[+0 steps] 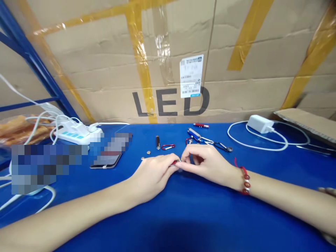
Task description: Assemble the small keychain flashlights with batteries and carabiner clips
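Near the middle of the blue table, my left hand (154,173) is closed around a small red piece with a silvery end (174,163), most of it hidden by the fingers. The thumb and fingers of my right hand (207,164) pinch at the piece's right end, so both hands meet there. Just beyond them lie a red carabiner clip (168,147) and a short black flashlight-like tube (158,142). Two small round button cells (148,152) rest by my left knuckles. A blue-and-silver tube (194,133) with a clip lies behind my right hand.
A red tube (201,125) lies at the table's back edge. A phone (109,159) and a white power strip (78,134) with tangled cables are on the left. A white charger (260,124) with a looped cord sits right. Large taped cardboard boxes (105,70) wall off the back.
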`<state>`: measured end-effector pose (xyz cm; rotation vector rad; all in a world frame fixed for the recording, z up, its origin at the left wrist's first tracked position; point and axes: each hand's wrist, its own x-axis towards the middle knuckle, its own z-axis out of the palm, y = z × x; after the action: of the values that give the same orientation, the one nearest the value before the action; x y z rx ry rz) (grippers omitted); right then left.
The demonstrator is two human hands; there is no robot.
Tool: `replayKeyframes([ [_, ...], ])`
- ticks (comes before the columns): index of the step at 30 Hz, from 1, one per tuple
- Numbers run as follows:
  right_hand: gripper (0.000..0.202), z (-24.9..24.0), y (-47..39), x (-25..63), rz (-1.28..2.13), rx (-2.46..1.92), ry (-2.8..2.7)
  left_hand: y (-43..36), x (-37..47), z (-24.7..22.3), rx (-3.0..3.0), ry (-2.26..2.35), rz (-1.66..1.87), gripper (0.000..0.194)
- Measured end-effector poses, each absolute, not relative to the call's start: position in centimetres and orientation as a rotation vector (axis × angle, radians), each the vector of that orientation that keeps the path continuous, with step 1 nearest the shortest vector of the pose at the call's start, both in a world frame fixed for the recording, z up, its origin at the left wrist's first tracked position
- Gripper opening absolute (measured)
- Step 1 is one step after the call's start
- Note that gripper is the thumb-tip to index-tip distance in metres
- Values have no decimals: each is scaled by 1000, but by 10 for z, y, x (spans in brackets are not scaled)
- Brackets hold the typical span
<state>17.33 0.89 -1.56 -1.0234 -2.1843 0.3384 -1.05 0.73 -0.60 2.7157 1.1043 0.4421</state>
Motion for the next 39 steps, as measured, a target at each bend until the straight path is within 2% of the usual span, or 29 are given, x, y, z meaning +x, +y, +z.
replayKeyframes([
  [11,29,-14,9,173,470,-926,-2107,9,-14,-11,2802,1014,497,20],
  [22,35,-20,22,174,1105,-1111,-2027,7,-17,-6,2849,924,430,20],
  [29,37,-17,23,169,1197,-1117,-2001,5,-21,-4,2848,869,420,18],
  [39,46,-7,0,158,1141,-1281,-1784,6,-21,-9,2785,875,583,18],
])
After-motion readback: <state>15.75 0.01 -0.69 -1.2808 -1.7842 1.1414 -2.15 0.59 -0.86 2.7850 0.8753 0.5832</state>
